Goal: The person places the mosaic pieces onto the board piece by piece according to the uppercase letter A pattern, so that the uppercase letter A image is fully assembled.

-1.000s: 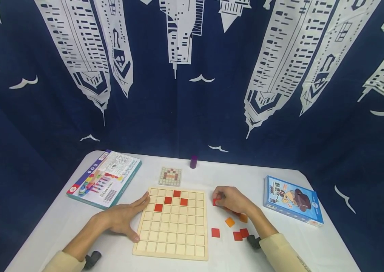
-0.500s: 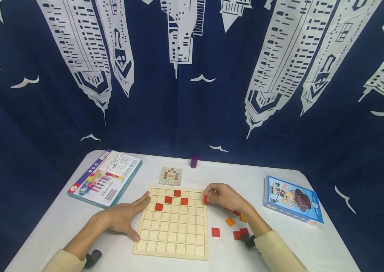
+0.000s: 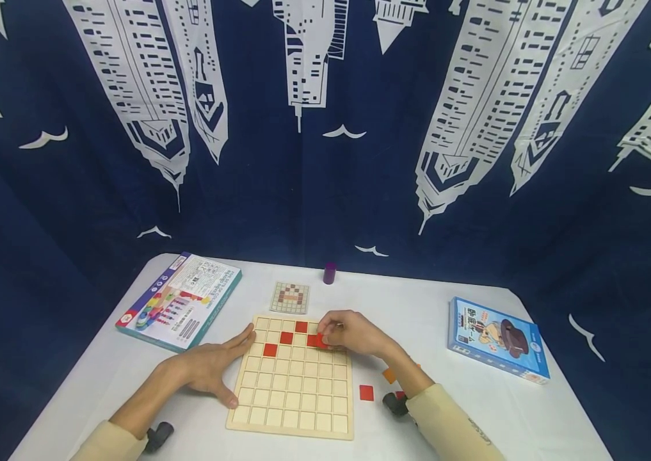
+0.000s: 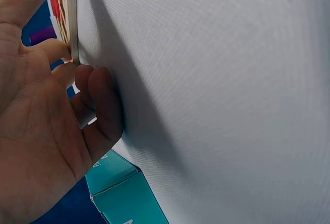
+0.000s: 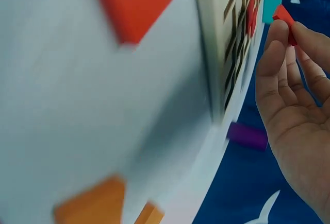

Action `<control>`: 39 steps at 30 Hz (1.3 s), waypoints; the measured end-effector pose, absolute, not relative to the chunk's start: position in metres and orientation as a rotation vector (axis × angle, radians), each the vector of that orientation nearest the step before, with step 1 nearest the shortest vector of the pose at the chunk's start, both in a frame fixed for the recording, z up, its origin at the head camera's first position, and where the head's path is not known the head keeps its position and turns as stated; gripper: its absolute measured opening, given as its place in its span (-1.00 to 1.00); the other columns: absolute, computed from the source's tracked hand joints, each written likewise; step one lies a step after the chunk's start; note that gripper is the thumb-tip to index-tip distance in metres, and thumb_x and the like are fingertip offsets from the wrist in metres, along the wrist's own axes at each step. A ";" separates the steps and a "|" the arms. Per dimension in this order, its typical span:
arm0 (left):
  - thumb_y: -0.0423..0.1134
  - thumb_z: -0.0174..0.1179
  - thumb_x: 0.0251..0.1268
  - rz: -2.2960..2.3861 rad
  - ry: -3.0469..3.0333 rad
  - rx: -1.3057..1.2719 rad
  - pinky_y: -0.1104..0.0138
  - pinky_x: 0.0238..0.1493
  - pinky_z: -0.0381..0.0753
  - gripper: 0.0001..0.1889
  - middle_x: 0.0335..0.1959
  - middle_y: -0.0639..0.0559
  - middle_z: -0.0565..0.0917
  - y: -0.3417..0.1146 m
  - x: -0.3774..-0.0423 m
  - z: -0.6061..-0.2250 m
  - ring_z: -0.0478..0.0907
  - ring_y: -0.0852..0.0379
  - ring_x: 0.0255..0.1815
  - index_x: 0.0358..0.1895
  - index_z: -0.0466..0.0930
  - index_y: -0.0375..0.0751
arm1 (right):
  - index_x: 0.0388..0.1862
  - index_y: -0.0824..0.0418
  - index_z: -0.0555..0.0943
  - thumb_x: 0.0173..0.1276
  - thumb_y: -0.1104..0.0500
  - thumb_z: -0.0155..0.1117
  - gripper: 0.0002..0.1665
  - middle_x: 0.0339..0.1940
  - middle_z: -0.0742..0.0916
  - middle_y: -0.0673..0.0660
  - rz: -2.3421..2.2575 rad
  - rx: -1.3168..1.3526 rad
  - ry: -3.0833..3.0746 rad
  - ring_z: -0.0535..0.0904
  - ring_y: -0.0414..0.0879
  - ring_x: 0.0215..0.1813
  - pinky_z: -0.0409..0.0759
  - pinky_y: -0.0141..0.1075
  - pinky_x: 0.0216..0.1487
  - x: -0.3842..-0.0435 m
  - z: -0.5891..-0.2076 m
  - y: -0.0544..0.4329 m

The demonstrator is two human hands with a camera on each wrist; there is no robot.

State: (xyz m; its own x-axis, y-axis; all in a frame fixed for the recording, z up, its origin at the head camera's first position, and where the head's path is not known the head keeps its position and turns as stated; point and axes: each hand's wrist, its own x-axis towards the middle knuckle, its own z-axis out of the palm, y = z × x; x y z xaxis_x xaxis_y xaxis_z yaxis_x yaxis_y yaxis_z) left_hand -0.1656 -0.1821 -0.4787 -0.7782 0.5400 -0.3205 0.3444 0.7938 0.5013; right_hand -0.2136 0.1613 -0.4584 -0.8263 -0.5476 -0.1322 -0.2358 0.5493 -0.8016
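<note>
A pale wooden grid board [image 3: 285, 384] lies on the white table, with several red square tiles [image 3: 287, 338] set in its upper cells. My left hand [image 3: 212, 368] rests at the board's left edge, fingers and thumb spread, touching the rim. Between thumb and fingertips my right hand [image 3: 354, 333] pinches a red tile [image 5: 285, 22] above the board's upper right cells, beside a red tile in its cell. To the right of the board lie a loose red tile [image 3: 366, 392] and an orange tile [image 3: 389, 376]; others are partly hidden under the right forearm.
Behind the board lie a small pattern card [image 3: 289, 298] and a purple cylinder [image 3: 329, 273]. A teal-edged box [image 3: 181, 301] sits at the back left, a blue box [image 3: 498, 339] at the right. A dark blue printed curtain [image 3: 302, 179] hangs behind the table.
My right hand has carried the red tile leftward from the loose tiles, past the board's right edge, to over its upper cells. The left hand has stayed at the board's edge.
</note>
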 end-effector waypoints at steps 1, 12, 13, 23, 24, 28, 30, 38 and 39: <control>0.26 0.62 -0.43 0.585 2.528 0.661 -0.15 0.42 0.32 0.43 0.69 0.07 -0.20 -0.182 -0.166 -0.479 0.18 -0.22 0.56 0.64 -0.02 -0.04 | -0.10 0.12 0.68 0.38 0.32 0.25 -0.82 -0.31 0.72 0.00 -1.178 -0.650 2.411 0.64 -0.13 -0.26 0.62 -0.28 -0.14 -0.213 -0.459 0.158; 0.27 0.61 -0.42 0.585 2.521 0.656 -0.15 0.42 0.32 0.42 0.69 0.05 -0.19 -0.182 -0.165 -0.475 0.20 -0.23 0.55 0.64 -0.02 -0.07 | -0.17 0.05 0.70 0.35 0.26 0.35 -0.87 -0.35 0.73 -0.05 -1.145 -0.727 2.394 0.65 -0.21 -0.30 0.61 -0.34 -0.10 -0.209 -0.461 0.112; 0.27 0.62 -0.41 0.588 2.521 0.656 -0.15 0.42 0.32 0.42 0.69 0.05 -0.19 -0.182 -0.165 -0.475 0.20 -0.23 0.55 0.64 -0.02 -0.07 | -0.17 0.05 0.70 0.34 0.25 0.36 -0.87 -0.36 0.73 -0.06 -1.144 -0.724 2.397 0.65 -0.22 -0.30 0.61 -0.34 -0.11 -0.208 -0.460 0.107; 0.30 0.60 -0.39 0.581 2.514 0.675 -0.14 0.39 0.36 0.42 0.69 0.08 -0.21 -0.183 -0.166 -0.477 0.24 -0.19 0.53 0.64 -0.04 -0.05 | -0.25 0.07 0.71 0.28 0.25 0.43 -0.90 -0.46 0.72 -0.08 -1.106 -0.744 2.398 0.60 -0.25 -0.41 0.56 -0.42 -0.34 -0.203 -0.466 0.076; 0.31 0.59 -0.39 0.577 2.515 0.672 -0.13 0.39 0.36 0.42 0.69 0.09 -0.21 -0.183 -0.166 -0.477 0.24 -0.19 0.53 0.64 -0.04 -0.04 | -0.26 0.07 0.71 0.27 0.25 0.44 -0.89 -0.48 0.71 -0.10 -1.098 -0.751 2.403 0.59 -0.26 -0.43 0.55 -0.43 -0.35 -0.203 -0.467 0.074; 0.33 0.58 -0.39 0.566 2.516 0.677 -0.14 0.39 0.36 0.42 0.69 0.08 -0.22 -0.184 -0.167 -0.477 0.23 -0.19 0.53 0.65 -0.05 -0.04 | -0.30 0.05 0.71 0.24 0.26 0.46 -0.87 -0.52 0.68 -0.14 -1.050 -0.788 2.433 0.54 -0.31 -0.43 0.52 -0.46 -0.32 -0.201 -0.469 0.065; 0.32 0.58 -0.39 0.581 2.512 0.671 -0.15 0.39 0.36 0.42 0.69 0.08 -0.22 -0.184 -0.167 -0.477 0.23 -0.20 0.53 0.65 -0.05 -0.05 | -0.32 0.05 0.71 0.23 0.28 0.46 -0.87 -0.54 0.67 -0.14 -1.032 -0.801 2.441 0.52 -0.32 -0.45 0.51 -0.46 -0.33 -0.200 -0.470 0.061; 0.27 0.60 -0.38 0.609 2.504 0.659 -0.14 0.41 0.33 0.41 0.69 0.10 -0.21 -0.184 -0.165 -0.475 0.24 -0.19 0.53 0.65 -0.05 -0.03 | -0.37 0.03 0.70 0.24 0.29 0.46 -0.85 -0.57 0.66 -0.14 -0.954 -0.816 2.467 0.50 -0.31 -0.49 0.48 -0.45 -0.41 -0.194 -0.471 0.055; 0.27 0.60 -0.38 0.602 2.505 0.660 -0.15 0.41 0.33 0.41 0.69 0.10 -0.21 -0.184 -0.165 -0.474 0.24 -0.19 0.53 0.65 -0.05 -0.03 | -0.37 0.03 0.70 0.24 0.29 0.46 -0.85 -0.56 0.66 -0.15 -0.947 -0.821 2.472 0.50 -0.31 -0.48 0.48 -0.45 -0.41 -0.194 -0.471 0.055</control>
State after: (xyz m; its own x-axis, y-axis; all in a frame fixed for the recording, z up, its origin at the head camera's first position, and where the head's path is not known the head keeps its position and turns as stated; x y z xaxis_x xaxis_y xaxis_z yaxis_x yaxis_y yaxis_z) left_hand -0.1651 -0.1836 -0.4744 -0.7697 0.5460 -0.3308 0.3362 0.7872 0.5170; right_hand -0.1938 0.0553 -0.4705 -0.7627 -0.6341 -0.1274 -0.3868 0.6051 -0.6959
